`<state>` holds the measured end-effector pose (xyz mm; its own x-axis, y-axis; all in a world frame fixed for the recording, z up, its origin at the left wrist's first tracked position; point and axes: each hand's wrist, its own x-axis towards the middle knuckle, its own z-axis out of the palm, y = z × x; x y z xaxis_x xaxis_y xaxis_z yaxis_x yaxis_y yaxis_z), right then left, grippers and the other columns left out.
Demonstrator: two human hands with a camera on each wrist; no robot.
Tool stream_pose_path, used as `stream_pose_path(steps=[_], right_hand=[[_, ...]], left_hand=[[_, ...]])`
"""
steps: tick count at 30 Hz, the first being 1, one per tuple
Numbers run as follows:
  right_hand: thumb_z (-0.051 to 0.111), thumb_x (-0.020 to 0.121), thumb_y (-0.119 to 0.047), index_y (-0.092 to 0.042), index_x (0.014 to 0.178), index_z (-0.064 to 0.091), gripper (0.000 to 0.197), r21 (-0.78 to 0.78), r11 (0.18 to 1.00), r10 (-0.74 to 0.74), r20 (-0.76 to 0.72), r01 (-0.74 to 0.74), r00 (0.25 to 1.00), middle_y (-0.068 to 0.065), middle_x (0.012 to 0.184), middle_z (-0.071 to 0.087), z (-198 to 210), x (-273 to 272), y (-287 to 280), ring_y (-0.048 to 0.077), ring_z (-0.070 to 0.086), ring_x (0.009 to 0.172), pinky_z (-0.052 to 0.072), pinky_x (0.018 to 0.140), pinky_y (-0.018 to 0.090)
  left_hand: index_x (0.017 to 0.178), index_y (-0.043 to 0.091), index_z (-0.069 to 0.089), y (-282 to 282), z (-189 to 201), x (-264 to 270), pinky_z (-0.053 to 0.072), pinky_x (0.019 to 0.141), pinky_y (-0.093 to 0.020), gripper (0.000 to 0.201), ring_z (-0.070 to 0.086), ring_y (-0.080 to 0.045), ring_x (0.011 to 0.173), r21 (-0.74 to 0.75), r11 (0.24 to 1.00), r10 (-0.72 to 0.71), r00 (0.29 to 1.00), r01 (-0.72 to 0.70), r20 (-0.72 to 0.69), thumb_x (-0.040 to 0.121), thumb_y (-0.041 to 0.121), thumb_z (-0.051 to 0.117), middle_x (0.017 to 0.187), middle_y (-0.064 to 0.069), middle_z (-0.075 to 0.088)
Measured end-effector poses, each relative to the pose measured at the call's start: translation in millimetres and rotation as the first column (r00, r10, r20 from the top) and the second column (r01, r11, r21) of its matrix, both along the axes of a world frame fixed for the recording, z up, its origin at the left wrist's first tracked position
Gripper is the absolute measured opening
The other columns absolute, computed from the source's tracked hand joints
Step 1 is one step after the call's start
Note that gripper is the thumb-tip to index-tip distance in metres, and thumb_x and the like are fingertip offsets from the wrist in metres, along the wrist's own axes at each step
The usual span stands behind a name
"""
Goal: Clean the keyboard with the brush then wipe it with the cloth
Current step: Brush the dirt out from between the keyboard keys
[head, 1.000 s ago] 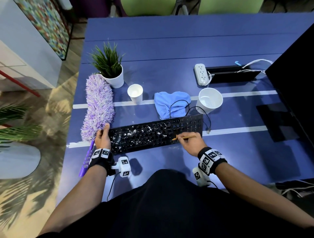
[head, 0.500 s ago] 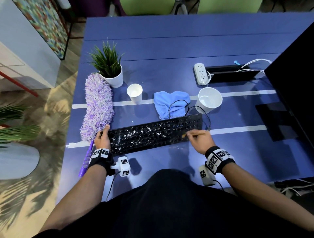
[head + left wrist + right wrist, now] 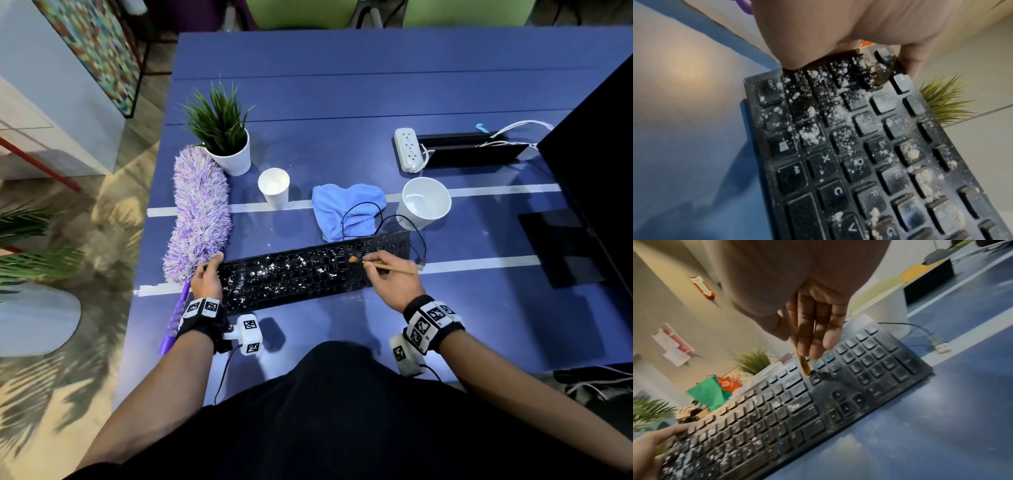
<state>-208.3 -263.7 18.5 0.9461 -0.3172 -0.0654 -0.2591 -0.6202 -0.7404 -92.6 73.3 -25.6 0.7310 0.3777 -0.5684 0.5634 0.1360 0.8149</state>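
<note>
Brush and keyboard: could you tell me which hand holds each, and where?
The right hand pinches the brush on its thin handle, behind the bristles. The left hand grips the keyboard at its left end.

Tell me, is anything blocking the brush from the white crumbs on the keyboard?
Nothing visible. The right hand holds the brush, tip on the keyboard; bare keys lie between it and the crumbs. The left hand grips the far end.

Since half a second ago the right hand (image 3: 394,279) has carried the brush (image 3: 383,266) leftward along the keyboard (image 3: 308,270), its bristle tip now left of the number pad.
</note>
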Motion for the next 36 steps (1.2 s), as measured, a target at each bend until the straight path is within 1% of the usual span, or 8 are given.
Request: stream_pose_path(steps=[6, 11, 15, 19, 22, 27, 32, 36], right_hand=[[0.058, 0.088, -0.026, -0.025, 0.082, 0.068, 0.012, -0.068, 0.972, 0.211, -0.177, -0.226, 0.961, 0.000, 0.076, 0.072, -6.1, 9.6, 25.5, 0.015, 0.064, 0.065, 0.053, 0.067, 0.023], [0.061, 0.088, -0.021, -0.019, 0.087, 0.068, 0.008, -0.015, 0.996, 0.086, -0.004, -0.086, 0.996, -0.006, 0.071, 0.067, -3.3, 11.6, 29.7, 0.005, 0.060, 0.060, 0.046, 0.062, 0.012], [0.058, 0.090, -0.025, -0.019, 0.089, 0.068, 0.012, -0.050, 0.978, 0.191, -0.167, -0.201, 0.967, -0.002, 0.078, 0.070, -2.4, 12.3, 29.2, 0.013, 0.060, 0.066, 0.045, 0.069, 0.017], [0.062, 0.089, -0.024, -0.020, 0.088, 0.069, 0.009, 0.097, 0.976, 0.205, -0.095, -0.196, 0.974, -0.001, 0.076, 0.072, 1.2, 11.2, 39.8, 0.014, 0.065, 0.067, 0.051, 0.069, 0.021], [0.060, 0.089, -0.029, -0.025, 0.087, 0.072, 0.013, -0.023, 0.974, 0.220, -0.167, -0.227, 0.961, -0.005, 0.075, 0.072, -5.6, 11.4, 44.0, 0.012, 0.064, 0.066, 0.049, 0.067, 0.019], [0.055, 0.089, -0.030, -0.017, 0.091, 0.073, 0.022, -0.295, 0.936, 0.143, -0.177, -0.191, 0.974, 0.007, 0.092, 0.074, -7.4, 8.0, 29.2, 0.028, 0.068, 0.082, 0.055, 0.073, 0.031], [0.060, 0.090, -0.027, -0.014, 0.099, 0.074, 0.021, -0.149, 0.954, 0.237, -0.147, -0.259, 0.960, 0.005, 0.101, 0.074, -5.6, 3.2, 22.2, 0.020, 0.069, 0.087, 0.055, 0.083, 0.032], [0.059, 0.089, -0.026, -0.016, 0.092, 0.074, 0.019, -0.228, 0.966, 0.095, -0.127, -0.123, 0.987, 0.003, 0.093, 0.074, -3.3, 2.4, 10.6, 0.021, 0.069, 0.081, 0.056, 0.077, 0.030]], left_hand=[[0.069, 0.020, 0.069, -3.9, 8.7, -3.6, 0.051, 0.096, -0.045, 0.021, 0.062, -0.023, 0.084, 0.005, 1.000, -0.012, 1.000, 0.012, -0.003, 0.069, 0.038, 0.079, 0.088, -0.009, 0.067], [0.071, 0.021, 0.060, -10.6, 19.8, -5.5, 0.044, 0.081, -0.029, 0.019, 0.054, -0.019, 0.084, 0.050, 0.999, 0.001, 1.000, -0.002, 0.015, 0.085, 0.025, 0.071, 0.087, -0.008, 0.062], [0.071, 0.022, 0.058, -12.5, 19.7, -6.8, 0.043, 0.067, -0.023, 0.020, 0.052, -0.016, 0.074, 0.059, 0.998, -0.006, 1.000, 0.005, 0.017, 0.087, 0.026, 0.069, 0.077, 0.001, 0.058], [0.073, 0.022, 0.058, -15.2, 22.5, -8.4, 0.043, 0.058, -0.011, 0.019, 0.052, -0.014, 0.071, 0.059, 0.998, 0.003, 0.999, -0.006, 0.046, 0.089, 0.024, 0.068, 0.077, 0.001, 0.058], [0.073, 0.020, 0.057, -17.6, 22.1, -9.4, 0.039, 0.050, -0.002, 0.020, 0.051, -0.009, 0.069, 0.057, 0.998, -0.005, 0.997, 0.000, 0.078, 0.090, 0.021, 0.067, 0.075, 0.005, 0.057], [0.073, 0.020, 0.058, -13.4, 19.8, -7.8, 0.041, 0.053, -0.005, 0.020, 0.051, -0.007, 0.066, 0.052, 0.999, 0.005, 0.997, -0.008, 0.072, 0.089, 0.021, 0.068, 0.074, 0.004, 0.057], [0.075, 0.020, 0.059, -13.2, 16.0, -5.6, 0.042, 0.059, -0.006, 0.017, 0.051, -0.006, 0.069, 0.043, 0.999, -0.012, 0.996, 0.008, 0.092, 0.090, 0.017, 0.066, 0.076, 0.005, 0.057], [0.076, 0.018, 0.059, -11.3, 14.0, -4.9, 0.044, 0.064, -0.012, 0.016, 0.052, -0.008, 0.069, 0.019, 1.000, 0.011, 0.995, -0.013, 0.099, 0.088, 0.018, 0.069, 0.076, 0.003, 0.058]])
